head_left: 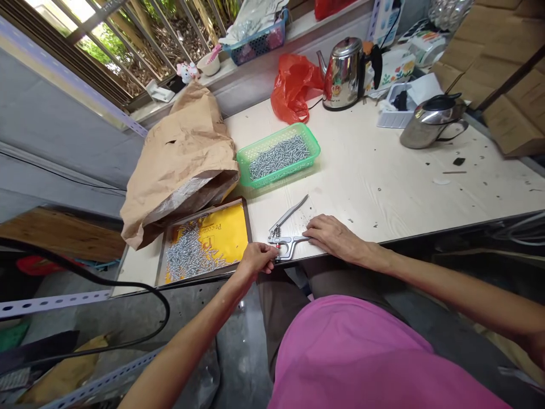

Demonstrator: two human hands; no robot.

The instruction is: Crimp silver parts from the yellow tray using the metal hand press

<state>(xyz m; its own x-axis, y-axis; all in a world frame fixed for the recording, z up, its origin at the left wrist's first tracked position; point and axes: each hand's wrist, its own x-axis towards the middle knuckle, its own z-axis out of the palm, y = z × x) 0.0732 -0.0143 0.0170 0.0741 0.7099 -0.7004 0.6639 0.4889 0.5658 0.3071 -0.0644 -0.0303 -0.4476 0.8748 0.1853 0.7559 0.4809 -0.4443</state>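
Note:
A pair of silver snap pliers [290,241] lies at the table's front edge, its upper handle raised and spread from the lower one. My left hand [257,258] is at the jaw end, thumb and fingers pinched together beside a small red part. Whatever is between those fingertips is too small or hidden to make out. My right hand [331,233] has its fingers curled over the end of the lower handle. Left of the pliers, a shallow tray [248,227] with a yellow lining holds many small metal pieces [187,253].
Behind the pliers stands a green basket [315,149] of similar metal pieces. A large brown paper bag [183,142] slumps beyond the tray. Farther back are a red plastic bag [293,85], a steel kettle [344,74] and a metal pot [430,125]. A black cable [166,312] hangs at left.

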